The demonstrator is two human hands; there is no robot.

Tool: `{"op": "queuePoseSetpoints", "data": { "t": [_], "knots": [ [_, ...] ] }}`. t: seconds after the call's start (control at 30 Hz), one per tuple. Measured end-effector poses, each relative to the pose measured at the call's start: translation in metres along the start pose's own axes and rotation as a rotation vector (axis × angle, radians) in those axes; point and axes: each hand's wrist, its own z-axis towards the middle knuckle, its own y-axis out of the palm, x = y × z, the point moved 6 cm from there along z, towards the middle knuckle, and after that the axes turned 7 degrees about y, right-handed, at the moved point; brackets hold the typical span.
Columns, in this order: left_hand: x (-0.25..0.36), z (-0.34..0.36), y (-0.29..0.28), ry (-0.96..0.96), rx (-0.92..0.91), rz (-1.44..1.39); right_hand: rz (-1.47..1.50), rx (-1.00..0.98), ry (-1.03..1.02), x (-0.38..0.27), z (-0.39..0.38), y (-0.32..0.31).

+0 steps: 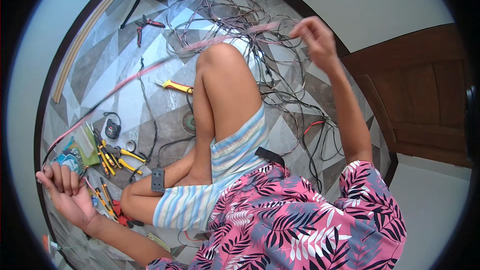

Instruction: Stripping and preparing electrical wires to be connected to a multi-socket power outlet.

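Pink-and-black wire (137, 74) crosses the view on a long slant, from near 8 o'clock up toward 1 o'clock, lifted above the tiled floor (85, 87) and drawn almost straight. At 8 o'clock the left hand (67, 190) is palm up, its fingers curled in around the wire at that end. Between 1 and 2 o'clock the right hand (317, 40) is raised with its fingers drawn narrow near the other visible end; blur there keeps me from telling whether the wire is actually between the fingertips. Toward 12 o'clock a loose tangle of wires (217, 7) spreads over the tiles beneath that stretch. Yellow-handled pliers (127, 155) lie toward 9 o'clock, with a black tape measure (113, 127) just beside them. I judge the wire light and bendy, with enough spring to hold a coil, smooth-skinned and likely to slide through a slack grip. It looks hard to harm by handling, though a sharp kink could hurt it; a thumb-and-finger pinch near each end should suit, clear of the tangle.
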Motion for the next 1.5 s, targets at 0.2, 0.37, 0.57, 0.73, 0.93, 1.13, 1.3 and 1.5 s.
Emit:
{"op": "queuePoseSetpoints", "data": {
  "t": [0.2,0.37,0.57,0.73,0.93,1.13,1.3,1.5],
  "knots": [
    [0.006,0.012,-0.021,-0.045,-0.066,-0.228,0.052,0.161,-0.239,-0.084,0.076,-0.045],
    [0.028,-0.003,-0.03,-0.014,-0.068,-0.304,0.122,0.059,-0.311,-0.143,0.118,-0.002],
    [0.032,-0.024,0.018,0.026,-0.262,-0.062,-0.247,-0.248,-0.583,-0.214,0.084,0.113],
    [-0.011,-0.007,0.068,0.005,0.087,0.372,-0.387,-0.677,-0.811,-0.253,0.042,0.218],
    [-0.049,0.029,0.111,-0.049,-0.331,0.942,-0.328,-0.801,-0.942,-0.294,0.045,0.246],
    [0.071,0.036,0.019,-0.107,-0.232,-0.424,-0.209,-0.83,-0.787,-0.227,0.101,0.236],
    [0.208,0.005,-0.107,0.152,-0.141,-0.605,-0.54,-0.769,-0.497,-0.134,0.143,0.194],
    [0.143,0.002,-0.087,0.251,-0.054,0.042,-0.508,-0.513,-0.738,-0.18,0.121,0.192]
  ]
}}
